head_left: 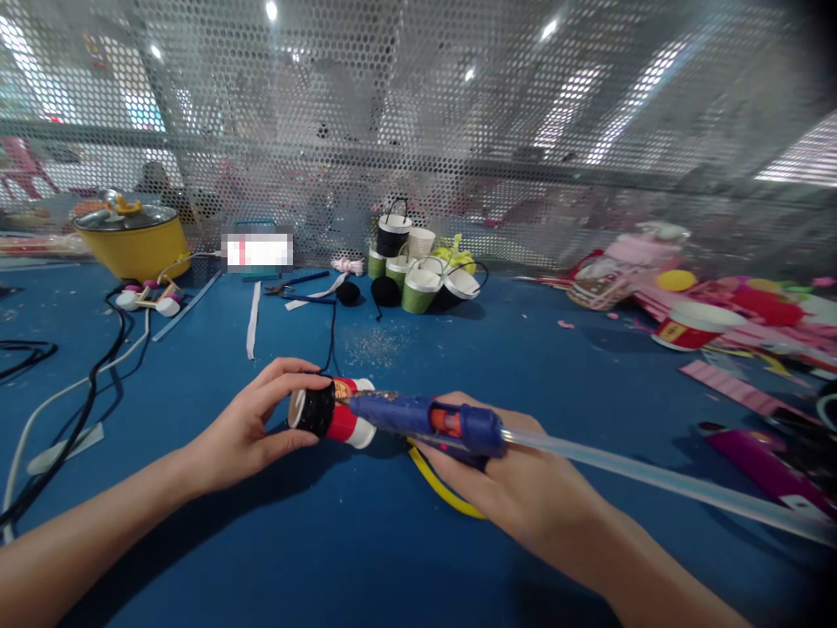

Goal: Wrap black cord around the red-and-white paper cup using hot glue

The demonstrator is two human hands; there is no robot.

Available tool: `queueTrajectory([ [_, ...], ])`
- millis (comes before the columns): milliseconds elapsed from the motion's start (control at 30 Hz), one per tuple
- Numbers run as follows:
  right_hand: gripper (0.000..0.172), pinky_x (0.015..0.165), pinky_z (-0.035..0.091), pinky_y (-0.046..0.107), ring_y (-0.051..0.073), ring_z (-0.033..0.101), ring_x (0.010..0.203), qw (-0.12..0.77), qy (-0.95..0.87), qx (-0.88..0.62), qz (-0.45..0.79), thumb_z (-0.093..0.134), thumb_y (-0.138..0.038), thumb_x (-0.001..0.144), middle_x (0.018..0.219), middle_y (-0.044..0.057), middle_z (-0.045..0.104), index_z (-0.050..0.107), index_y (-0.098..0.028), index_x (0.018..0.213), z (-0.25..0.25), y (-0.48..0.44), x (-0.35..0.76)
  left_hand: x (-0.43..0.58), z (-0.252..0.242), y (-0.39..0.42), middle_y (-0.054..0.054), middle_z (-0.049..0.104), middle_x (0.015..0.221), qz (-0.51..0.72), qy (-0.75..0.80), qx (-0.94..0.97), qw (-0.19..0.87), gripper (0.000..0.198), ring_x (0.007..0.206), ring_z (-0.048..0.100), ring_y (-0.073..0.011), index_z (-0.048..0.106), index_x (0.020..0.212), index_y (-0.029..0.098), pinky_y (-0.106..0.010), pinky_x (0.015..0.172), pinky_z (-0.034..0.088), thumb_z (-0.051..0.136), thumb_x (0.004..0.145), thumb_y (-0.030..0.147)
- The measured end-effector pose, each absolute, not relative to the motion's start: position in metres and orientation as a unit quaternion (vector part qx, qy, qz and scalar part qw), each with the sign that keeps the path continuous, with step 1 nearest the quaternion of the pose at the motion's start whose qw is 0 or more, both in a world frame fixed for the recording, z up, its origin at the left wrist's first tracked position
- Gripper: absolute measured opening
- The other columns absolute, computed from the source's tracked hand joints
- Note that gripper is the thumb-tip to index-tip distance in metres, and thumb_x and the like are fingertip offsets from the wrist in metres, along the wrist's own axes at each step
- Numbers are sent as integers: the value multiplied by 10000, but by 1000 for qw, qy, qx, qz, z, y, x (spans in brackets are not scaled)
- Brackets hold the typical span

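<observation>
My left hand point(261, 423) is closed around the black end of a small paper cup point(350, 423) lying on its side. The rest of the cup is red with a white rim, and black yarn point(332, 336) runs back from it to a black ball point(349, 293). My right hand point(497, 462) grips a blue hot glue gun point(425, 419), its tip close to the cup's side; whether it touches, I cannot tell. A long clear glue stick point(654, 480) sticks out of the gun's rear. A yellow cord point(438, 493) curves below my right hand.
Small green and black cups with handles point(420, 288) stand at the back. Pliers point(297, 283) and white strips point(254, 318) lie left of them. A yellow pot point(134, 240) and cables point(91, 375) occupy the left. A red and white bowl point(697, 325) and a purple object point(762, 458) are right.
</observation>
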State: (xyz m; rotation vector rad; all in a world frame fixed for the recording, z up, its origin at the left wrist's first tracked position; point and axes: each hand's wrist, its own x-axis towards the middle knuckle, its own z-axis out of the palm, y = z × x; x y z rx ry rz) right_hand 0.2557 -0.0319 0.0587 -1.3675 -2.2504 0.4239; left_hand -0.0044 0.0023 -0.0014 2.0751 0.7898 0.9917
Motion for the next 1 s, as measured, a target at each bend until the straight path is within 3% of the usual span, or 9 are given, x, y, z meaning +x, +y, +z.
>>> queueTrajectory([
  [300, 70, 544, 412, 276, 141, 521, 564, 215, -821, -499, 175, 508, -252, 809, 650, -9, 597, 551, -215, 768, 57, -35, 254, 0, -3, 3, -52, 475, 1146, 424, 314, 740, 418, 461, 1088, 496, -228, 524, 1180, 312, -404, 955, 420, 683, 757, 219],
  [467, 103, 481, 398, 265, 135, 479, 526, 199, -800, -523, 217, 498, -295, 813, 619, -14, 573, 561, -214, 804, 55, -38, 253, -1, -5, 4, -53, 486, 1129, 427, 320, 731, 425, 460, 1072, 506, -231, 534, 1173, 302, -418, 947, 424, 693, 747, 234],
  [633, 99, 459, 385, 266, 133, 448, 499, 200, -806, -516, 210, 489, -287, 805, 578, -19, 539, 539, -218, 757, 56, -37, 253, -3, -5, 5, -37, 471, 1140, 427, 317, 748, 397, 465, 1093, 486, -216, 514, 1180, 342, -388, 960, 411, 680, 762, 227],
  [1000, 56, 543, 457, 268, 145, 553, 561, 247, -820, -492, 153, 509, -258, 813, 670, 1, 623, 516, -231, 765, 55, -30, 255, -6, -3, 3, -63, 424, 1232, 384, 309, 808, 324, 435, 1168, 439, -236, 480, 1209, 331, -409, 990, 382, 615, 813, 212],
])
